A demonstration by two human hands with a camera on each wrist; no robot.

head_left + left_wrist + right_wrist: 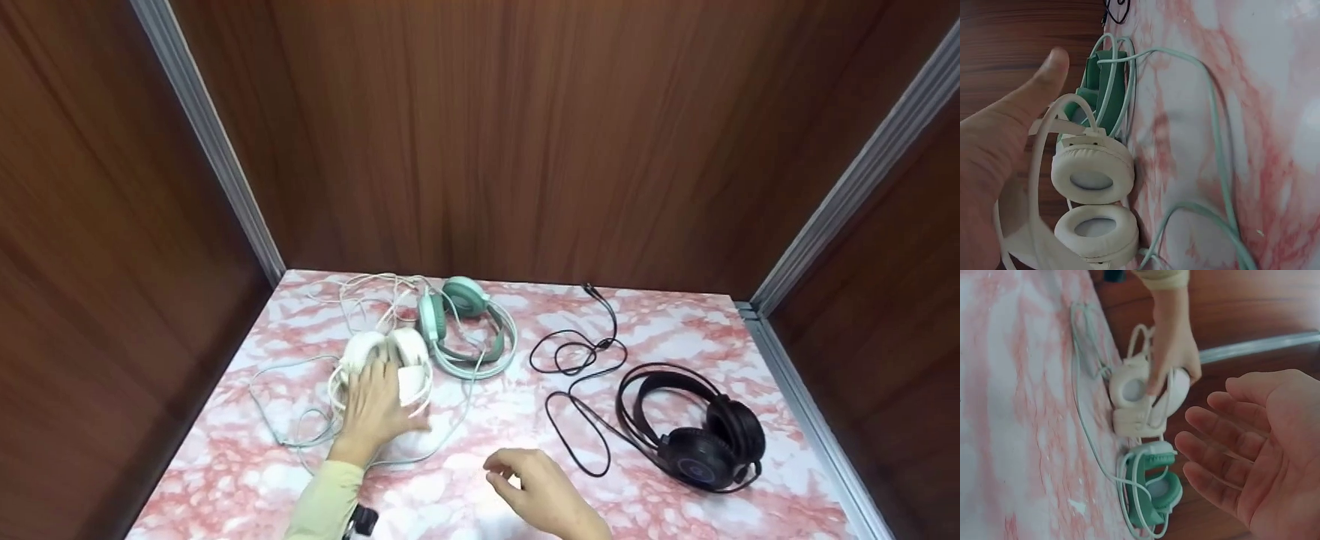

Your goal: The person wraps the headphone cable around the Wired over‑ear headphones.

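Inside the tabletop (510, 409) edges, room separates the hands (371, 405) (541, 491), left touching white headphones (409, 349)

white headphones (409, 349) partly covered by left hand (373, 405), right forearm (581, 523) cropped, earcup emblem (698, 471) too small to read

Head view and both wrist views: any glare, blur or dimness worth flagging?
Head view: washed-out bright patch on the tabletop near the bottom edge, white headphones short on surface detail; left wrist view: dim overall, left hand included; right wrist view: soft and hazy, with a pale glow on the wood panel at top right, cause of softness unclear.
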